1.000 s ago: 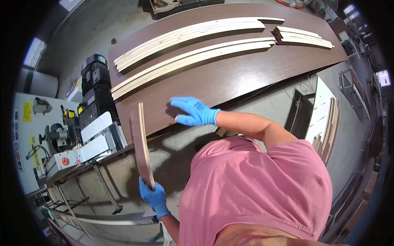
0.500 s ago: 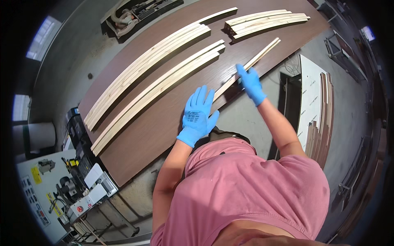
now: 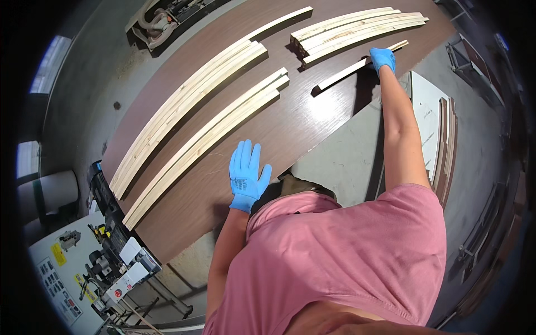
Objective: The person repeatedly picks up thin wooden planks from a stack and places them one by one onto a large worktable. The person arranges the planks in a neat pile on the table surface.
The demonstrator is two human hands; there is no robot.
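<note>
My right hand, in a blue glove, is closed round a pale wooden strip at the far right of the brown table. The strip slants from its near-left end up to the right, beside a bundle of several pale strips. Fingers stretched out, my gloved left hand is at the table's near edge and holds nothing. Closest to it on the table lies a row of pale strips. Beyond that row rests another bundle of long strips.
At the lower left stands a machine with a white and black body, against the table's end. A white board with brown strips on it is at the right. Another machine sits on the floor past the far edge.
My right hand has moved away to the upper right, carrying the wooden strip along. My left hand has come off the strip and drawn back left and nearer to me.
</note>
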